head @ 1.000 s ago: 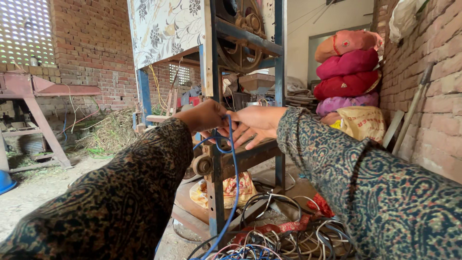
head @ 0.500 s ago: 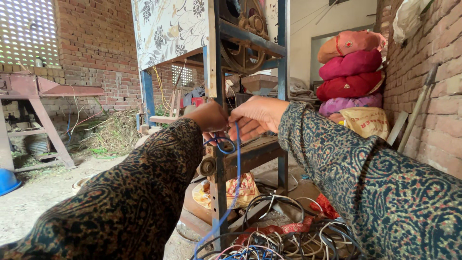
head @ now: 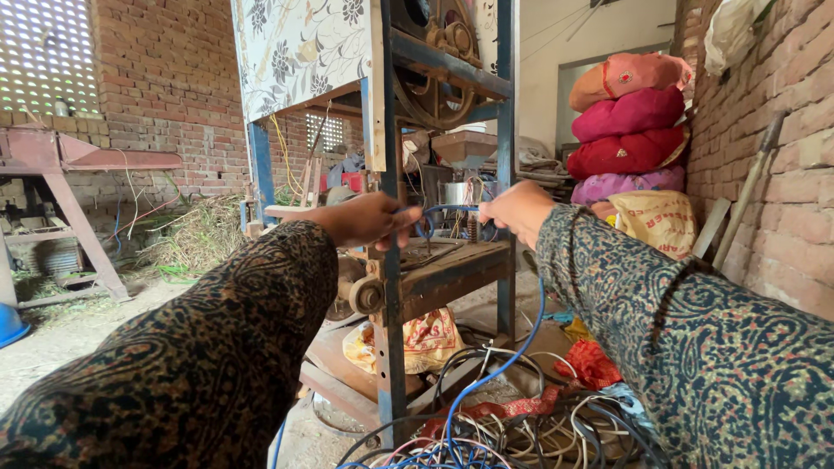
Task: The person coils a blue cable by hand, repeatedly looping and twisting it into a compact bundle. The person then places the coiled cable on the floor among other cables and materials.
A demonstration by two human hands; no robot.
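- Since the earlier frames: both hands have drawn apart, from nearly touching to spread across the front of the machine, and the blue wire now spans the gap between them instead of bunching at one spot.
- Left hand: fingers curled closed around one end of the blue wire, held level at the blue steel upright; the grip looks set to keep the span taut.
- Right hand: closed in a pinch on the same wire, knuckles toward the camera; from here the wire drops past the sleeve in a long curve to the ground.
- Blue wire, lower run: hangs slack from the right hand into the heap of tangled wires, apparently its source, so it can feed out freely.
- Machine frame: blue-painted steel, with a large rusted wheel at the top and a worn wooden shelf just below the hands.
- Floral cloth: draped over the frame's upper left, probably as a cover.
- Stacked cushions: orange, pink, red and purple, piled against the brick wall, well apart from the hands.
- Printed sack: lying under the shelf, near the wire heap.
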